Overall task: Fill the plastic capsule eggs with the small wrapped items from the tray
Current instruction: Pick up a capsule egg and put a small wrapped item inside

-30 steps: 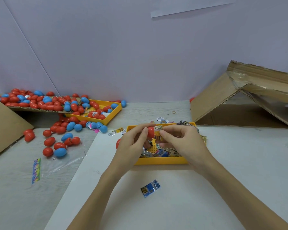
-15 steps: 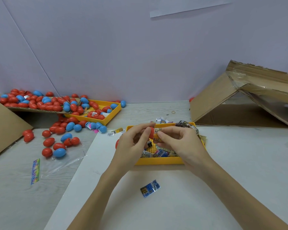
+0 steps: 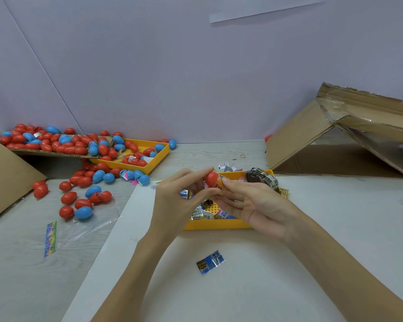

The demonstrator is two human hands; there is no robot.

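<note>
Head view only. Hands meet above the near tray (image 3: 216, 225), a yellow one on white sheet (image 3: 265, 275). Left hand (image 3: 172, 201) has fingers curled round a red egg half (image 3: 211, 178), thumb and forefinger tips pinching it from above and below. Right hand (image 3: 249, 203) lies palm-up; thumb and forefinger pinch an orange wrapped item (image 3: 220, 185) pressed against the open side of the egg half — how far it sits inside cannot be told. Remaining right fingers are loosely extended over the tray. A small silver-blue packet (image 3: 185, 194) shows just below the left fingers; whether it is held or lies in the tray cannot be told.

Tray holds more wrapped items (image 3: 203, 213), partly hidden by both hands; a dark bundle (image 3: 263, 178) sits at its far right corner. One blue packet (image 3: 210, 262) lies alone on the sheet, nearer the camera, between the forearms.

Far left: second yellow tray (image 3: 159, 159) with red and blue eggs, and an egg pile (image 3: 56, 142) spilling off a cardboard flap onto the table — loose eggs (image 3: 79, 203) scattered below it, some on clear plastic film (image 3: 98, 224). A striped colour strip (image 3: 50, 238) lies near them. Right rear: an opened cardboard box (image 3: 312, 135) on its side.
</note>
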